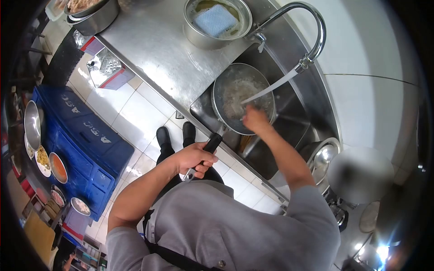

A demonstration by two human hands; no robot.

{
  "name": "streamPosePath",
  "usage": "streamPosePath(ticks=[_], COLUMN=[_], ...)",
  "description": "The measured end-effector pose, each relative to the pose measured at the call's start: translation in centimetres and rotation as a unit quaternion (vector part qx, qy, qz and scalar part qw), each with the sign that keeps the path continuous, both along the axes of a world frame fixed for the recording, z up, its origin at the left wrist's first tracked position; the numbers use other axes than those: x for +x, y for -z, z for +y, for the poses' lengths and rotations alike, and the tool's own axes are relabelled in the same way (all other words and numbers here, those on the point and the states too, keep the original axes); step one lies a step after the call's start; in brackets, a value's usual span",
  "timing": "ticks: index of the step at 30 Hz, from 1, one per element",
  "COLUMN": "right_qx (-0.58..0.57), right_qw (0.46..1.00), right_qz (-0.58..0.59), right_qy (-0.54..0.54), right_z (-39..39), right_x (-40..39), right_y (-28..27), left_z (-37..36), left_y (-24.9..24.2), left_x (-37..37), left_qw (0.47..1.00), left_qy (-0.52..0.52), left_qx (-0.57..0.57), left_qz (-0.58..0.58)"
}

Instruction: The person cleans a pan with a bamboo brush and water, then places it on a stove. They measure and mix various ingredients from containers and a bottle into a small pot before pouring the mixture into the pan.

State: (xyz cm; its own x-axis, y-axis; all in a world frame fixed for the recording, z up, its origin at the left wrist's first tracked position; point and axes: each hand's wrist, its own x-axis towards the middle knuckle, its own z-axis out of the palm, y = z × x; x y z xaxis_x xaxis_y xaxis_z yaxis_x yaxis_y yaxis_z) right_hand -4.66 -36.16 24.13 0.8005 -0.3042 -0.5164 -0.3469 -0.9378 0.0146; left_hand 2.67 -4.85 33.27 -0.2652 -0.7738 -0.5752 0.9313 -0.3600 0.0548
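My left hand (197, 161) is wrapped round the black handle (212, 142) of a frying pan (218, 106). The pan is held over the sink, its inside facing up. My right hand (256, 119) reaches into the pan near its right side, fingers curled; whatever they may hold is hidden. A stream of water (273, 86) runs from the curved tap (322, 27) into the pan, close by my right hand. Splashing, cloudy water covers the pan's bottom.
The steel sink (294, 113) surrounds the pan. On the counter (156, 49) stands a metal pot (205, 43) holding liquid and a light-blue cloth or sponge (217, 21). Metal bowls (324, 158) sit right of the sink. A blue box (86, 144) and food bowls (58, 167) are at left.
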Motion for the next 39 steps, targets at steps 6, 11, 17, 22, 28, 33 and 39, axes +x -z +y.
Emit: streamPosePath(ticks=[6, 11, 17, 22, 28, 33, 39], right_qx=[0.160, -0.043, 0.113, 0.424, 0.435, 0.111, 0.337], right_qw=[0.952, 0.982, 0.979, 0.884, 0.838, 0.910, 0.884], right_qz=[-0.201, -0.137, 0.163, -0.097, -0.033, -0.372, -0.193], right_qy=[-0.167, -0.119, 0.033, 0.172, 0.328, 0.144, 0.259], right_z=[3.8, -2.7, 0.9, 5.2, -6.5, -13.3, -10.2], right_x=[8.6, 9.6, 0.3, 6.1, -0.5, 4.1, 14.2], right_y=[6.0, 1.9, 1.7, 3.1, -8.3, -14.7, -11.4], left_z=[0.0, 0.3, -0.2, -0.4, -0.6, -1.0, -0.1], left_y=[0.9, 0.1, -0.3, 0.0, -1.9, -4.7, -5.7], left_x=[0.2, 0.2, 0.1, 0.6, 0.6, 1.5, -0.6], left_qw=[0.999, 1.000, 0.996, 0.994, 0.949, 0.781, 0.590], left_qy=[0.016, 0.017, 0.037, 0.071, 0.132, 0.285, 0.315], left_qx=[-0.016, -0.013, -0.004, -0.004, 0.017, 0.045, 0.067], left_qz=[0.027, 0.022, -0.075, -0.078, -0.287, -0.554, -0.740])
